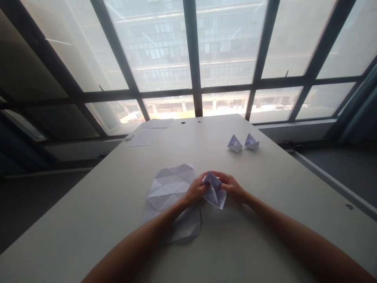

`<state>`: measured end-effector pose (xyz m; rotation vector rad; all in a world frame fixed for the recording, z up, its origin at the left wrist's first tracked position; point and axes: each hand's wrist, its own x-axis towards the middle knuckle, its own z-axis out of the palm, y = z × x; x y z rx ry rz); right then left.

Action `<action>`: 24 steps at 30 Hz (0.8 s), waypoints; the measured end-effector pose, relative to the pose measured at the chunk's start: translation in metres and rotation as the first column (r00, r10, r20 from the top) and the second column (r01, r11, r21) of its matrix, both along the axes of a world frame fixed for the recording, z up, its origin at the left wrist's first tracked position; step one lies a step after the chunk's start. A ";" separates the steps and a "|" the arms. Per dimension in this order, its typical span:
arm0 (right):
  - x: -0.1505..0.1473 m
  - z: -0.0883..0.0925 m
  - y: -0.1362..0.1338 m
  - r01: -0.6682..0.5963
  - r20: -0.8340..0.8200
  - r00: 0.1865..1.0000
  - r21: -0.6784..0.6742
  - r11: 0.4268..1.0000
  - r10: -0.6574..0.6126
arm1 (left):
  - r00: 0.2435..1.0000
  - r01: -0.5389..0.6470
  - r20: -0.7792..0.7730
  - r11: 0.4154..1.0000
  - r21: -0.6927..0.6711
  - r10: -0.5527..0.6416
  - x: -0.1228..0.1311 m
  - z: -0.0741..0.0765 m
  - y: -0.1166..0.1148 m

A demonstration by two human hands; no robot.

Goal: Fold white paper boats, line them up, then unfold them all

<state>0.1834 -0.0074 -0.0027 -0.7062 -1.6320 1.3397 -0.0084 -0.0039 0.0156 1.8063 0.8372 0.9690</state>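
Between my two hands is a folded piece of white paper [215,195], held above the table with its pointed flaps partly spread. My left hand [196,190] grips its left side, the thumb pressed into the fold. On the opposite side my right hand [231,186] is closed on the paper, its thumb also at the inner fold. The fingers behind the paper are mostly hidden. A creased, unfolded sheet of paper [171,188] lies flat beside and partly under my left forearm. Two folded paper boats [235,144] [251,142] stand upright farther off to the right.
The white table [277,188] stretches toward large windows [165,47]. Several flat paper sheets [144,136] lie at its far left, with a small whitish object [129,137] by the edge. A dark round spot [183,123] marks the far end. Curtains hang at both sides.
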 end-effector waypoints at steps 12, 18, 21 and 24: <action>-0.008 -0.012 0.002 0.207 0.135 0.968 0.049 0.977 -0.211 | 0.903 -0.346 -0.123 0.867 0.359 0.411 -0.006 -0.009 0.000; -0.013 -0.013 0.001 0.291 0.153 0.940 0.110 0.950 -0.305 | 0.886 -0.220 -0.238 0.811 0.542 0.399 -0.003 -0.005 -0.010; -0.014 -0.013 0.000 0.284 0.179 0.935 0.137 0.949 -0.306 | 0.867 -0.260 -0.224 0.787 0.560 0.445 -0.003 -0.003 -0.011; -0.014 -0.013 -0.001 0.283 0.190 0.931 0.159 0.946 -0.311 | 0.860 -0.281 -0.211 0.777 0.564 0.464 -0.005 -0.004 -0.009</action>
